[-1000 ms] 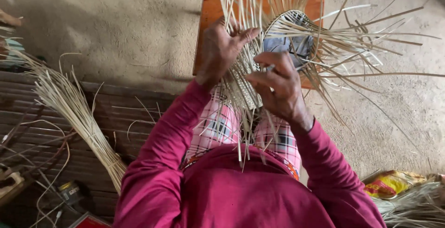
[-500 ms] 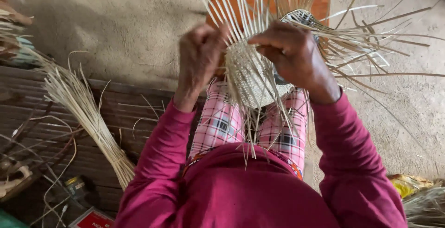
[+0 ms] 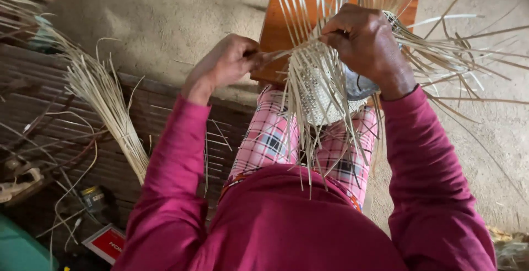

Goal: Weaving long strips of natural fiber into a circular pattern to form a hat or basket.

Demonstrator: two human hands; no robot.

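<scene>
Red and white, a small flat packet [image 3: 106,242] lies at the lower left on the dark slatted boards [image 3: 165,117], with a little round tin with a yellowish lid [image 3: 92,198] just above it and a green edge of something [image 3: 19,251] in the corner (its print is too small to make out anyway). Pale straw-coloured strips make up the half-woven basket [image 3: 322,97], which rests over the person's lap above pink checked trousers [image 3: 270,141]; its woven part is tight and light, and loose unwoven strips fan out from it upward, to the right and down toward the body. The right hand [image 3: 366,42] sits on top of the basket's upper edge, fingers curled shut and pinching a strip where the weave ends. The left hand [image 3: 228,61] is just to the left of the basket, closed in a loose fist, its fingertips pinching one thin strip [image 3: 278,55] that runs across to the basket's edge, so the two hands are near each other with the strip stretched between them. An orange-brown wooden board [image 3: 275,23] lies on the sandy floor behind the basket. A bundle of spare strips [image 3: 110,106] lies well to the left.
</scene>
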